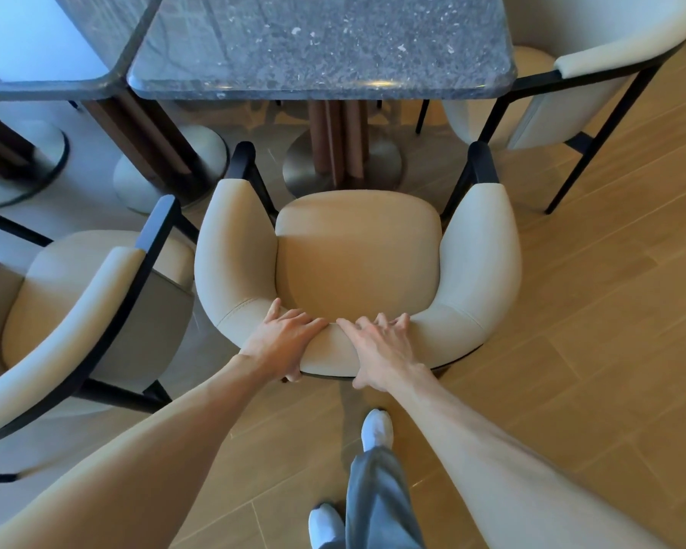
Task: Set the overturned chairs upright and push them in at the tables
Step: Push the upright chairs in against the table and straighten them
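A cream upholstered chair (357,255) with a curved back and black frame stands upright in front of me, facing the dark speckled stone table (321,45). Its seat front sits just short of the table's near edge. My left hand (284,340) grips the top of the chair's backrest, fingers over the inner side and thumb behind. My right hand (385,350) rests beside it on the same backrest, fingers spread over the top.
A second cream chair (80,311) stands upright close on the left. A third chair (595,65) stands at the table's right side. Another table (36,41) adjoins at the far left. The table's round pedestal base (341,164) stands ahead of the seat. Wood floor (610,350) stretches to the right.
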`<state>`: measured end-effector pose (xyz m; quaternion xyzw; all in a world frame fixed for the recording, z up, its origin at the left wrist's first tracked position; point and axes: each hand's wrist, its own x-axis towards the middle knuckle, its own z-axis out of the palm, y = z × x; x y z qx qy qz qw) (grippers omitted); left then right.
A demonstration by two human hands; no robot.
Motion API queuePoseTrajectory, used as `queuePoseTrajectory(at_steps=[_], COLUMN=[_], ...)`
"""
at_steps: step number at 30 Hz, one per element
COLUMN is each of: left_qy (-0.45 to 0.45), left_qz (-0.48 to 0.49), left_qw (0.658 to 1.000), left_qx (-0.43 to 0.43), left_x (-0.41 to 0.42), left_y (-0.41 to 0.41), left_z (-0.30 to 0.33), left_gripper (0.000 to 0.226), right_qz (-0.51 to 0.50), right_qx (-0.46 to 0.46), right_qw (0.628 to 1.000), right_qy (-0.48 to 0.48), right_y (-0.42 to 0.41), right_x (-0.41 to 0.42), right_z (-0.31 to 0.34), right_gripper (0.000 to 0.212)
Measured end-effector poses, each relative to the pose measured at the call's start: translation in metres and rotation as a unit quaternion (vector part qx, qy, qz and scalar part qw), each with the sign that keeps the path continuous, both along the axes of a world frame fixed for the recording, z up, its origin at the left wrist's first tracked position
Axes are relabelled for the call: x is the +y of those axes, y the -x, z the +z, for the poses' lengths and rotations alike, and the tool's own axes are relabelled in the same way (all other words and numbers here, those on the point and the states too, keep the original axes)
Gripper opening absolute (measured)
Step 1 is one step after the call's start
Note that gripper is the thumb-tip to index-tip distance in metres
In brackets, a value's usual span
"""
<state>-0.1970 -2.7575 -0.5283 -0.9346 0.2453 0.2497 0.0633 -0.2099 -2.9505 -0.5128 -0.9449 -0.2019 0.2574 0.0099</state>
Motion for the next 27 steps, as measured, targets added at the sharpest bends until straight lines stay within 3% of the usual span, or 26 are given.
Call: queuePoseTrajectory(at_steps=[5,11,22,27], left_qy=[-0.001,0.010,0.002,0.096], left_qz=[-0.007,0.006,0.051,0.092], left_qw=[1.000,1.000,0.999,0.991], left_qx=[-0.010,-0.010,-0.001,-0.034], left_x=[0.016,0.015,0.008,-0.002], left_y=[0.004,0.002,0.003,0.025], left_z=[-0.004,-0.008,-0.004,-0.008], left_gripper=[0.106,0.108,0.105,0.103], right_qz=[-0.004,0.016,0.046,0.018], right_qx=[0.010,-0.043,-0.020,-0.062], right_qw=[1.000,0.997,0.997,0.993], right_qy=[-0.005,-0.060,-0.065,-0.094], right_y=[0.005,0.004,-0.003,0.013], right_x=[0.015,-0.001,-0.003,-0.005], right_z=[-0.001,-0.018,-0.023,-0.021], right_gripper=[0.094,0.098,0.099,0.107])
